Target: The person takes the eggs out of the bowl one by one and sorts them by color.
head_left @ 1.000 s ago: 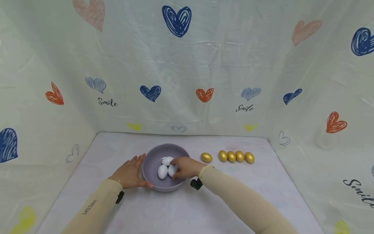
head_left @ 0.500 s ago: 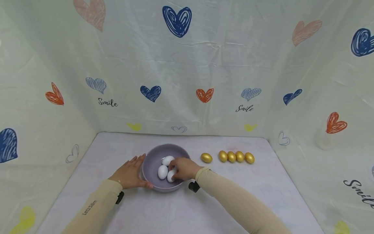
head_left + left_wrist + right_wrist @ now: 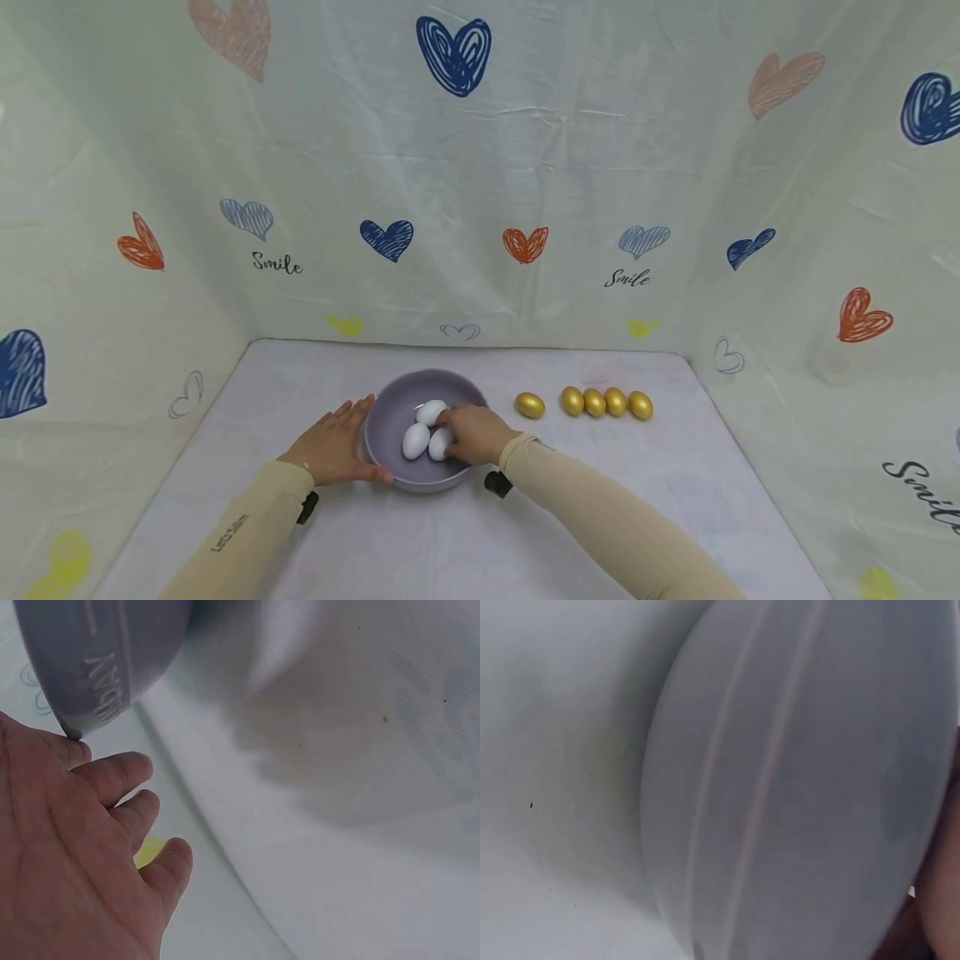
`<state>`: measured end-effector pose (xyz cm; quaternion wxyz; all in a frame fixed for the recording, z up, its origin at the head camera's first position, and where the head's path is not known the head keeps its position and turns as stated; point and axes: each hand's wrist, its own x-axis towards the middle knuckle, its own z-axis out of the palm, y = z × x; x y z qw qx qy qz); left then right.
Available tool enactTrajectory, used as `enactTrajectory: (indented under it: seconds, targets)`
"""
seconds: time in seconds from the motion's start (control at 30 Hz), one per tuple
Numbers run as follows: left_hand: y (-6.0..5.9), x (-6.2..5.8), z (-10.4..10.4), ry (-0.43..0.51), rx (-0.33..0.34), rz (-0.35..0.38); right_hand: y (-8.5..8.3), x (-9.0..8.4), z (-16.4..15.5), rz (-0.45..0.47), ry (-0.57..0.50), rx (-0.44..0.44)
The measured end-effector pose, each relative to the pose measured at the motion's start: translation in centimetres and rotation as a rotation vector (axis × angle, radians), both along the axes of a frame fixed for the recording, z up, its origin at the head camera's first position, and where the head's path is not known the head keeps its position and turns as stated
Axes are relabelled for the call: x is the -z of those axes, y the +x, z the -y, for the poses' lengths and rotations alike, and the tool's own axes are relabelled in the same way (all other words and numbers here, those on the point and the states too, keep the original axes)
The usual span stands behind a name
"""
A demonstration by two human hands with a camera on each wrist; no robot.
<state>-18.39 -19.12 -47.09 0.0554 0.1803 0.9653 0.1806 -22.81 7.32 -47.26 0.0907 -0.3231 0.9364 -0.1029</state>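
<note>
A lilac bowl (image 3: 390,400) stands on the table and holds three white eggs. My right hand (image 3: 459,435) reaches in over the bowl's right rim. Its fingers curl round the nearest white egg (image 3: 437,445), which touches a second white egg (image 3: 415,441). The third white egg (image 3: 431,412) lies behind them. My left hand (image 3: 339,448) lies flat on the table against the bowl's left side, fingers straight. The left wrist view shows that hand (image 3: 75,862) beside the bowl's wall (image 3: 97,660). In the right wrist view the bowl's outer wall (image 3: 795,787) fills the frame.
Right of the bowl lies one golden egg (image 3: 529,405), and further right a row of several golden eggs (image 3: 604,402). White sheets printed with hearts (image 3: 453,52) hang close at the back and on both sides. The table (image 3: 480,533) has a pale cover.
My right hand has drawn slightly left and deeper into the bowl with the white egg, which now rests beside the second one. The left hand has not moved.
</note>
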Motion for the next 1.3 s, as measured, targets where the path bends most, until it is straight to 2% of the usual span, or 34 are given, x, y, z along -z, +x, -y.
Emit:
enactTrajectory:
  seconds: [0.37, 0.73, 0.97, 1.07, 1.13, 1.3]
  targets:
    - [0.1, -0.2, -0.1, 0.001, -0.001, 0.008, -0.2, 0.2, 0.3, 0.060, -0.082, -0.051]
    - [0.1, -0.1, -0.1, -0.005, 0.002, -0.005, 0.3, 0.1, 0.7, 0.043, 0.017, -0.025]
    - [0.1, -0.3, -0.2, 0.000, 0.004, -0.002, 0.2, 0.0, 0.7, 0.062, -0.006, -0.019]
    - [0.1, -0.3, -0.2, -0.001, 0.003, 0.006, 0.1, 0.0, 0.4, 0.083, -0.065, -0.028]
    - [0.2, -0.3, -0.2, -0.003, 0.003, 0.006, 0.0, -0.1, 0.0, 0.120, -0.151, -0.032]
    - [0.1, -0.3, -0.2, -0.004, -0.003, 0.004, 0.0, -1.4, -1.6, 0.334, -0.426, -0.015]
